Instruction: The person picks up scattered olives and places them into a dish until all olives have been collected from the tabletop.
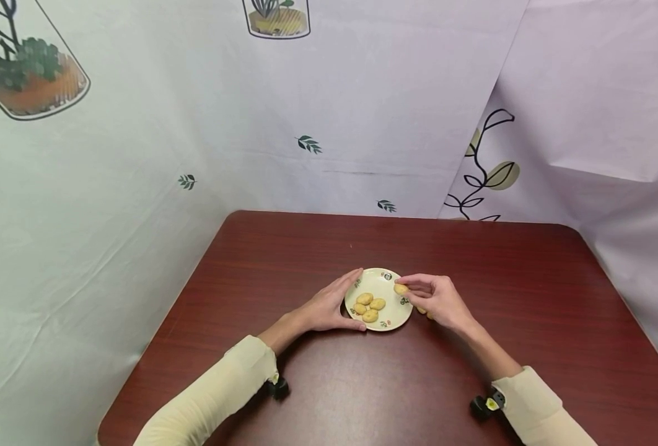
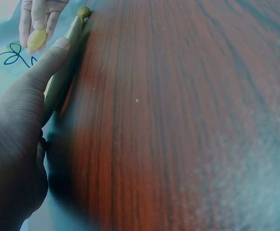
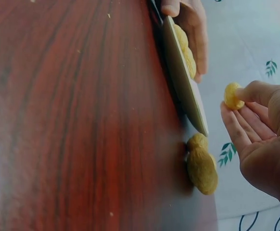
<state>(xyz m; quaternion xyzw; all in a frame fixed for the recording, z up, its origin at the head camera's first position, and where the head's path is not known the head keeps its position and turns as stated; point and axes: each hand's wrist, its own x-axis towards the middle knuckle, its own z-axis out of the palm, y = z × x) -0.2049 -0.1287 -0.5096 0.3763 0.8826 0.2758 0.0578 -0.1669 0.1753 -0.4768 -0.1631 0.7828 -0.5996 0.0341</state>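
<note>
- Pinching a small yellow potato (image 1: 400, 289) between thumb and fingertips, the right hand (image 1: 435, 300) sits right of centre in the head view.
- That potato overlaps the upper-right part of the plate (image 1: 376, 282) there; at the right of the right wrist view it is raised, apart from the plate.
- At centre of the head view, the left hand (image 1: 329, 306) touches the plate's left side, fingers straight along the upper-left rim, thumb stretched to the lower rim; it is spread, not clenched.
- Four potatoes (image 1: 370, 316) lie close together on the plate's lower-left part, beside the left thumb.
- At least two loose potatoes (image 3: 202, 171) rest on the table just beyond the plate's edge, low and right of centre in the right wrist view; the right hand partly covers them in the head view.
- The dark red wooden table (image 1: 334, 384) fills the lower middle of the head view.
- Pale sleeves (image 1: 212, 384) enter from the bottom left and bottom right, each with a black device (image 1: 277, 389) at the cuff.
- Behind, a whitish cloth (image 1: 385, 124) printed with leaves and potted plants spans the upper frame.
</note>
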